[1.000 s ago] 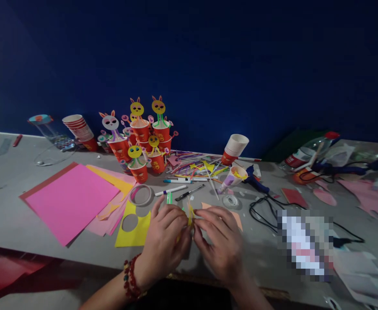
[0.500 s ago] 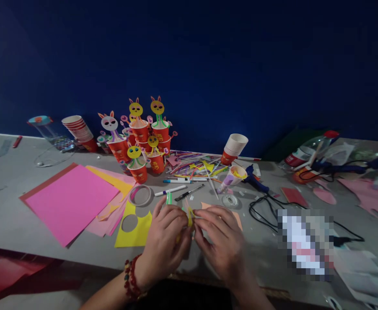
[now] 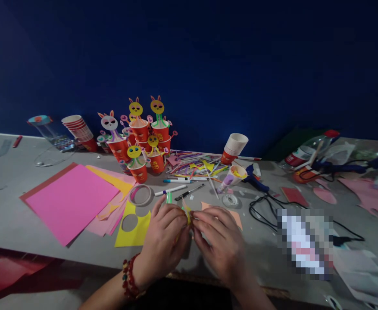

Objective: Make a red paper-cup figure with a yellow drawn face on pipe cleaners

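Observation:
My left hand (image 3: 167,239) is closed around a small yellow paper piece (image 3: 188,214), mostly hidden by the fingers. A green strip (image 3: 169,198), perhaps a pipe cleaner or straw, sticks up behind that hand. My right hand (image 3: 219,241) pinches at the piece's right edge, its fingertips against those of the left; what lies between them is too small to make out. Left of the hands lies a yellow sheet (image 3: 133,237) with round holes cut from it. An orange paper piece (image 3: 237,217) lies partly under my right hand.
Red paper cups with rabbit faces (image 3: 139,172) stand at the back. Nearby are a tape roll (image 3: 140,196), a marker (image 3: 171,190), a pen (image 3: 189,192) and pink sheets (image 3: 72,202). A blue glue gun (image 3: 256,183), black cable (image 3: 253,217) and bottle (image 3: 308,150) are to the right.
Both hands stay together in front of me with only slight finger movement. The yellow piece has turned a little and shows less between the fingertips.

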The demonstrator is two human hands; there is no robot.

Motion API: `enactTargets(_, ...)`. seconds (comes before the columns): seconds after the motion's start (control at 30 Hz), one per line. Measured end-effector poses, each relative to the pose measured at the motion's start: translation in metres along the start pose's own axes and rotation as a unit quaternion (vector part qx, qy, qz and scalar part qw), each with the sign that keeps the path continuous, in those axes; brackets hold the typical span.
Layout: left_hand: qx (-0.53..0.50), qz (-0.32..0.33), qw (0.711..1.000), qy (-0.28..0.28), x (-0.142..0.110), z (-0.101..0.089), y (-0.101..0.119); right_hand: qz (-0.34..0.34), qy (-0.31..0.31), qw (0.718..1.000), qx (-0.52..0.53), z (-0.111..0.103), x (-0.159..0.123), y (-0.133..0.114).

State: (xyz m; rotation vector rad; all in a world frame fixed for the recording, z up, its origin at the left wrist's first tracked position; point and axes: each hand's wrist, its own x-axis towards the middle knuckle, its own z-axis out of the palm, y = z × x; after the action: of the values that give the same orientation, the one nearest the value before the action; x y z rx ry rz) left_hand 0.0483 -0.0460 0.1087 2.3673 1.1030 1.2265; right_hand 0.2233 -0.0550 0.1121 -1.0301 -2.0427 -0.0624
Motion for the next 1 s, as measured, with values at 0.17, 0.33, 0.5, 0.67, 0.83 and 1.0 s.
enactTargets(0.17, -0.009, -0.005, 1.0, 0.001, -0.0003, -0.0012, 0.0011, -0.007, 0.022, 1.0, 0.0, 0.001, 0.0016, -0.0002)
enactTargets(0.33, -0.032, -0.016, 0.999, -0.011, -0.0008, -0.003, -0.0001, 0.005, 0.034, 0.999, -0.001, -0.002, 0.0027, 0.0012)
enactTargets(0.5, -0.057, -0.029, 0.998, -0.017, -0.0015, -0.0023, -0.0026, 0.01, 0.014, 1.0, 0.015, -0.0034, 0.002, 0.0011)
enactTargets(0.67, -0.054, -0.027, 0.998, -0.017, -0.0016, -0.0025, -0.0018, 0.008, 0.02, 1.0, 0.002, 0.0004, 0.0019, 0.0013)
enactTargets(0.83, -0.055, -0.026, 0.998, -0.01, -0.0026, -0.0035, -0.0014, 0.013, 0.019, 1.0, 0.016, 0.0004, 0.0014, 0.0025)
enactTargets(1.0, -0.047, -0.025, 0.998, -0.012, -0.0016, -0.0029, -0.0005, 0.025, 0.012, 0.999, 0.029, -0.0009, 0.0002, 0.001)
